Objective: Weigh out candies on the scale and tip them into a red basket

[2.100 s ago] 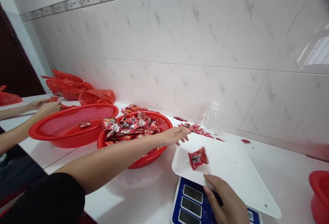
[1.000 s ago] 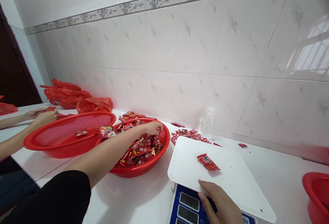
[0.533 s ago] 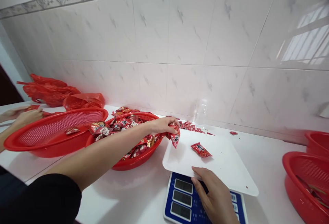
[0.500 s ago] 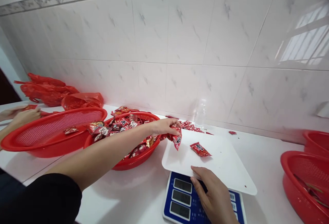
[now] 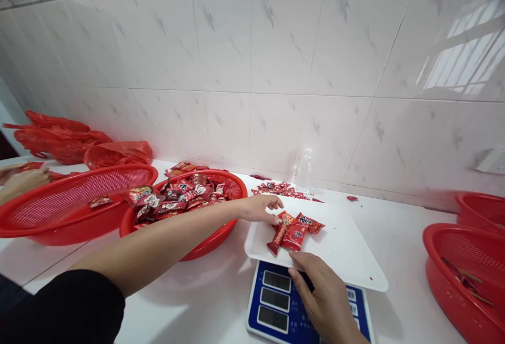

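Observation:
My left hand (image 5: 260, 208) reaches over the left edge of the white tray (image 5: 347, 252) on a blue scale (image 5: 276, 304), fingers apart, holding nothing, just left of a few red candy packets (image 5: 294, 228) lying on the tray. My right hand (image 5: 325, 299) rests on the scale's front beneath the tray's near edge, fingers stretched flat. Behind my left arm stands a red basket (image 5: 232, 189) heaped with red wrapped candies (image 5: 177, 196).
A second red basket (image 5: 71, 202) with one packet sits at the left, beside another person's hand (image 5: 26, 180) and red plastic bags (image 5: 63, 136). Two more red baskets (image 5: 465, 260) stand at the right. Loose packets (image 5: 280, 190) lie by the tiled wall.
My left hand carried packets from the heaped basket to the tray and let them go; they now lie beside the earlier one. My right hand stayed on the scale.

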Available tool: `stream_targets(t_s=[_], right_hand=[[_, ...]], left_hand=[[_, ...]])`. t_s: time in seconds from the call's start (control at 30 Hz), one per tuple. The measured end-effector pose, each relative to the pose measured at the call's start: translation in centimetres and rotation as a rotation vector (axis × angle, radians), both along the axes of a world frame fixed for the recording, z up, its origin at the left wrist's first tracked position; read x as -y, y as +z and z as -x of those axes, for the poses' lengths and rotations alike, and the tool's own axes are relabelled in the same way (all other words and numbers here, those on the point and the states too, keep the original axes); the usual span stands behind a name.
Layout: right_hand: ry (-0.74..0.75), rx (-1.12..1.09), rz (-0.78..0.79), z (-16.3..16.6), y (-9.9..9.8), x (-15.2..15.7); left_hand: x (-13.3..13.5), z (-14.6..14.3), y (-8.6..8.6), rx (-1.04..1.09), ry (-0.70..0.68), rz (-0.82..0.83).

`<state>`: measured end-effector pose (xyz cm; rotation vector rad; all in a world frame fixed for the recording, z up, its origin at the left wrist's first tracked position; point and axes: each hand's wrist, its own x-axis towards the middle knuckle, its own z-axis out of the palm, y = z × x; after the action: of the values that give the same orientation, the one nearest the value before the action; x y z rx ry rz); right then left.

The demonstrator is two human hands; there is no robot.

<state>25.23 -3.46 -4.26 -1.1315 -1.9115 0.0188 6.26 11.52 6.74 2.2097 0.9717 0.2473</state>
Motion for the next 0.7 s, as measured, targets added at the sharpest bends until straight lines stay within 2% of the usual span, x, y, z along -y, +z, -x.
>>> stream_targets(t_s=[0.2,0.3,0.4,0.53,0.6,0.7], right_hand=[[0.004,0.026,-0.022,0.0,0.3,0.0],[-0.005,0.035,-0.044,0.0,0.4,0.0],[-0.023,0.047,-0.063,0.0,0.3,-0.1],[-0.04,0.063,-0.084,-0.1,0.0,-0.1],[-0.042,0.066,-0.087,-0.1,-0.1,0.0],[-0.045,0.072,-0.076,-0.1,-0.2,0.0]], left_hand=[[1.3,-0.4,-1.5,-0.119,-0.086,-0.162],[0.9,-0.2,-1.5,-0.129,-0.061,-0.224],[-1.2,1.0,-1.0,-0.127,0.073,-0.306],[-4.9,4.3,-0.4,-0.196,0.34,-0.417],[-6.0,6.2,-0.4,-0.3,0.435,-0.419],[-6.6,8.5,-1.2,-0.498,0.475,-0.343]])
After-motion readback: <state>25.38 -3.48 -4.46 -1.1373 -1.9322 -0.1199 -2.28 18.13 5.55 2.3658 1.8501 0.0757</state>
